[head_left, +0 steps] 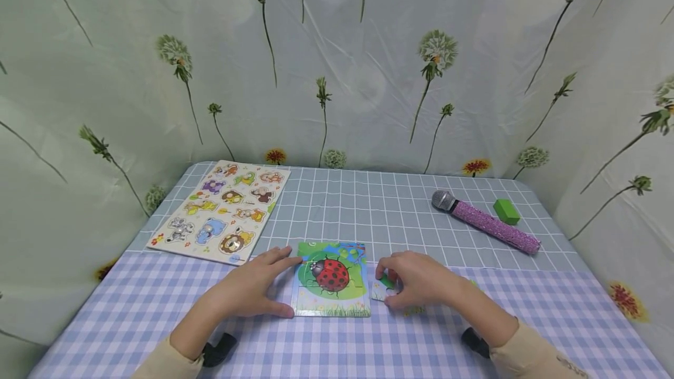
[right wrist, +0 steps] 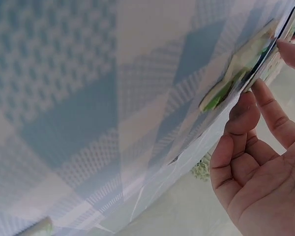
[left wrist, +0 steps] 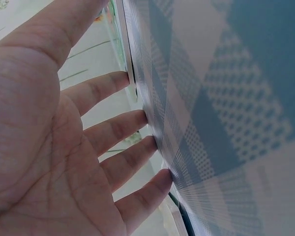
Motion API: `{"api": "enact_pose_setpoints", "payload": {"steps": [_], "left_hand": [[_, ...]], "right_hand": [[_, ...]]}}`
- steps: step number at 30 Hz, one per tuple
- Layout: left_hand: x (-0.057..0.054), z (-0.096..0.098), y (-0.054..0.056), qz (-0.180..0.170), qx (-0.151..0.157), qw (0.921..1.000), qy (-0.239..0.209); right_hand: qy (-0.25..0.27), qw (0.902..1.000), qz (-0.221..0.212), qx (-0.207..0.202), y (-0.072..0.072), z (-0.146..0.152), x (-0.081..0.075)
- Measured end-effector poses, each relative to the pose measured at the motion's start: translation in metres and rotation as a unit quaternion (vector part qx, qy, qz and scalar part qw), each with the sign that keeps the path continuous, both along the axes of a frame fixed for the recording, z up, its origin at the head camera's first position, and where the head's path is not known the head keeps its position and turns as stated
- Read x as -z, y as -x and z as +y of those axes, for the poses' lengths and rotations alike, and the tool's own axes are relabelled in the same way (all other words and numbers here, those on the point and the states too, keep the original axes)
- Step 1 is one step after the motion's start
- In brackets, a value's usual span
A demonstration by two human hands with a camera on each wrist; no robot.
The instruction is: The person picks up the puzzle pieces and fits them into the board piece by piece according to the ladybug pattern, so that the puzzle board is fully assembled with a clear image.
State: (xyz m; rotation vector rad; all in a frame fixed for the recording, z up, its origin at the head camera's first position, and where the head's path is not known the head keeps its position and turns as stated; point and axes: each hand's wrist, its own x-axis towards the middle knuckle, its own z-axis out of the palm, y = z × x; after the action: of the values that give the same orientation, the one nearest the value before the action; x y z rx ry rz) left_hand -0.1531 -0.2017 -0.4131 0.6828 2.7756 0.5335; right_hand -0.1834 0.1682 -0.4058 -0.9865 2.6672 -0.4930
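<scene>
A ladybug puzzle point(head_left: 332, 303) lies flat on the checked cloth in the head view. My left hand point(head_left: 251, 285) is at its left side, fingers spread, with forefinger and thumb at the board's edge. In the left wrist view the same hand point(left wrist: 83, 142) shows a bare palm and fairly straight fingers. To the right of the puzzle, my right hand point(head_left: 418, 281) pinches a puzzle piece point(head_left: 378, 292) printed with green and small flowers. The right wrist view shows that hand point(right wrist: 270, 167) with curled fingers; another loose piece point(right wrist: 231, 81) lies beside it, partly under the hand from above.
A wooden animal puzzle board point(head_left: 218, 209) lies at the back left. At the back right are a microphone point(head_left: 487, 224) with a glittery pink handle and a green block point(head_left: 506, 212). A flower-printed curtain point(head_left: 368, 92) hangs behind the table.
</scene>
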Motion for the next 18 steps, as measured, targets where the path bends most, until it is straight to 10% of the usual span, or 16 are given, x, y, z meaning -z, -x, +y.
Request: {"api": "enact_pose_setpoints", "payload": {"steps": [18], "left_hand": [[0.0002, -0.0003, -0.0011, 0.000, -0.002, 1.0000, -0.002]], "right_hand": [[0.015, 0.9998, 0.002, -0.010, 0.0081, -0.0082, -0.0095]]}}
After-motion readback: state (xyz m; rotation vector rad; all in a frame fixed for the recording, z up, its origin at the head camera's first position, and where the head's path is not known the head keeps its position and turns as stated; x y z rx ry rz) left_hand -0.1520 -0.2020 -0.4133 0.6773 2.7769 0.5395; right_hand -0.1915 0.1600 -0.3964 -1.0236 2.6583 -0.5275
